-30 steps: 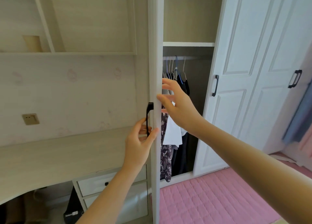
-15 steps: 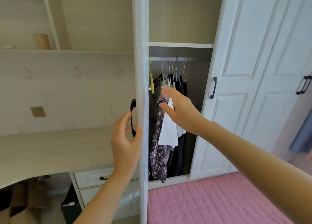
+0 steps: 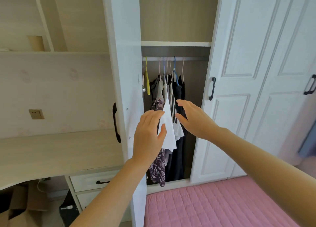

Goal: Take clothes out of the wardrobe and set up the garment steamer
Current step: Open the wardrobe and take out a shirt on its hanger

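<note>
The white wardrobe door point(image 3: 124, 59) stands swung open on the left, its black handle point(image 3: 116, 122) facing away. Inside, several garments hang from a rail point(image 3: 176, 58): a white shirt point(image 3: 168, 124), a purple patterned piece point(image 3: 158, 170), a black-and-white striped top point(image 3: 173, 107) and dark clothes point(image 3: 179, 158). My left hand point(image 3: 147, 136) is open, fingers resting against the white shirt's left edge. My right hand point(image 3: 193, 119) is open just right of the striped top, in front of the dark clothes. No garment steamer is in view.
A pale desk point(image 3: 51, 151) with drawers point(image 3: 95, 180) lies left of the open door. Closed white wardrobe doors point(image 3: 248, 90) fill the right. A pink quilted bed point(image 3: 213, 204) lies below. Cardboard boxes point(image 3: 20, 208) sit under the desk.
My left hand let go of the door handle and moved right to the white shirt. The door swung further open. My right hand shifted right, toward the dark clothes.
</note>
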Available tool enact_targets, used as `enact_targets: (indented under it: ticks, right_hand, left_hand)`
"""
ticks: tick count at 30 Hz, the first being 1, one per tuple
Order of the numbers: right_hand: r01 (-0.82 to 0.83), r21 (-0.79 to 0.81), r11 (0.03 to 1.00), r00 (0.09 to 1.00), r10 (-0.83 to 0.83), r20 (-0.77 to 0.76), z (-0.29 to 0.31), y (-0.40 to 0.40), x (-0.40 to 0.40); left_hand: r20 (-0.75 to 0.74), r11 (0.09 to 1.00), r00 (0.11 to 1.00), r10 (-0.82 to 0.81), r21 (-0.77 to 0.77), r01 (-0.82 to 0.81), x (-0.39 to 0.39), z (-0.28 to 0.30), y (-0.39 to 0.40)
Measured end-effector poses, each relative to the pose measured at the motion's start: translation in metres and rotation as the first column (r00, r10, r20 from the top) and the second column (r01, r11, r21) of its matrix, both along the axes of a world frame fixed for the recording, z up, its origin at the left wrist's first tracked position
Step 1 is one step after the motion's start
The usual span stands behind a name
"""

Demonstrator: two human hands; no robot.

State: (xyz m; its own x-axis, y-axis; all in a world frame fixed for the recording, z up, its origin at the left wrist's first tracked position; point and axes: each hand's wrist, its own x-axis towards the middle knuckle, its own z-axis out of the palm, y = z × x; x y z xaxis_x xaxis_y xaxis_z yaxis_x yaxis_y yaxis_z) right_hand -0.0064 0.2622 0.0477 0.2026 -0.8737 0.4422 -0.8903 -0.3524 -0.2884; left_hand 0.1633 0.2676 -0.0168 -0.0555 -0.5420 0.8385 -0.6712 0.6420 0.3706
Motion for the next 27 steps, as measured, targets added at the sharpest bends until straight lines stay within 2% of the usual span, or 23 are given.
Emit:
enact_targets:
  ticks: [6, 9, 12, 16, 27]
  right_hand:
    - [0.049, 0.026, 0.998, 0.998, -0.048, -0.040, 0.001, -0.043, -0.009]
    - [0.074, 0.043, 0.996, 0.997, -0.073, -0.024, 0.002, -0.072, -0.013]
    - [0.083, 0.062, 0.995, 0.996, -0.080, -0.047, 0.002, -0.104, -0.017]
    - [0.082, 0.061, 0.995, 0.996, -0.078, -0.052, 0.005, -0.154, -0.021]
    - [0.055, 0.082, 0.995, 0.997, -0.059, 0.042, -0.021, -0.295, -0.016]
  left_hand:
    - [0.169, 0.980, 0.976, 0.139, 0.120, -0.161, -0.019, 0.004, -0.072]
    - [0.232, 0.970, 0.963, 0.137, 0.168, -0.178, -0.031, 0.012, -0.109]
    - [0.184, 0.947, 0.971, 0.151, 0.255, -0.195, -0.042, 0.016, -0.148]
    - [0.185, 0.927, 0.967, 0.178, 0.299, -0.227, -0.057, 0.020, -0.199]
    - [0.142, 0.831, 0.958, 0.249, 0.476, -0.287, -0.067, 0.003, -0.314]
